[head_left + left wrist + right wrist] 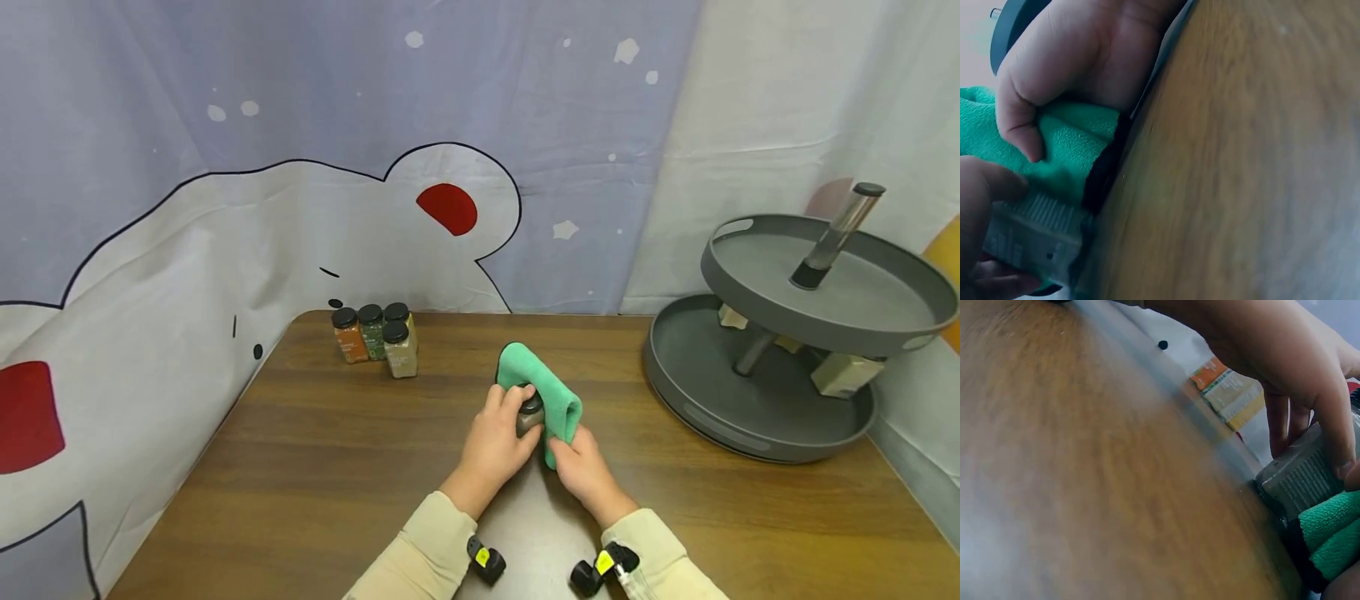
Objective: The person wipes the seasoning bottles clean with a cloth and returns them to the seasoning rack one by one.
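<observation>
Jar (531,414), small, rigid, likely glass and slick, sits mid-table toward the near edge, left hand (495,442) fingers curled round its body, right hand (581,467) pinching soft green cloth (547,392) against it; grip body, not lid.

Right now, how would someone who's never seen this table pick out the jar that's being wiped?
On the wooden table, look near the front middle, away from the four jars at the back. The jar is held in the left hand while the right hand presses a green cloth on it; it alone is held.
</observation>
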`<state>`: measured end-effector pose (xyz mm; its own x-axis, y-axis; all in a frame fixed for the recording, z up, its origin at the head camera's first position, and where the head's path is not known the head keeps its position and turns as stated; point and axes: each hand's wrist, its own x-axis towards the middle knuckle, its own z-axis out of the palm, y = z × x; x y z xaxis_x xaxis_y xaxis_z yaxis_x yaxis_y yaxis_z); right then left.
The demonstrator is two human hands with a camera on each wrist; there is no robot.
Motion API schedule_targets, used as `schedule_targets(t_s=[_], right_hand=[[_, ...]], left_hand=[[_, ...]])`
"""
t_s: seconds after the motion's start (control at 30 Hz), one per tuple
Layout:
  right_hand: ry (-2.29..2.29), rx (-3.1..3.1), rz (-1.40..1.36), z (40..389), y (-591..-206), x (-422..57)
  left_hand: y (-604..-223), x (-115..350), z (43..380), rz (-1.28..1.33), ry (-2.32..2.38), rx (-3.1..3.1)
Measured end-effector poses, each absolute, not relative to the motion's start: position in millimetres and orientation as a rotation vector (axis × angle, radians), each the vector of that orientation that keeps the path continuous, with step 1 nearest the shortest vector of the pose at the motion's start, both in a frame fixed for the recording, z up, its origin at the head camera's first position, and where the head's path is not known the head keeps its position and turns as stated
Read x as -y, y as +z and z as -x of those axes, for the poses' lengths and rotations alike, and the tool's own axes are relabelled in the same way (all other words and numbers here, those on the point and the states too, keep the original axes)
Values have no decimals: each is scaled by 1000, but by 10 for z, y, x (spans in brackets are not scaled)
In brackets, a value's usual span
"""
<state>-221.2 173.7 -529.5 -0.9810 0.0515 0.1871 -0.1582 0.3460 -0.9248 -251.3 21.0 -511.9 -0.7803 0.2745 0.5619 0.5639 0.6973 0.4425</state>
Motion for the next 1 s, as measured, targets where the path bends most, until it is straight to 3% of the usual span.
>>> schedule_targets(t_s=[0.33,1.0], right_hand=[[1506,2418,-159,2215,-5339,-1730],[1808,2265,-68,2203,-5297,-1736]], left_hand=[[-5145,-314,2448,524,-696,2401],[-5180,-232,2526,620,-748,2439]])
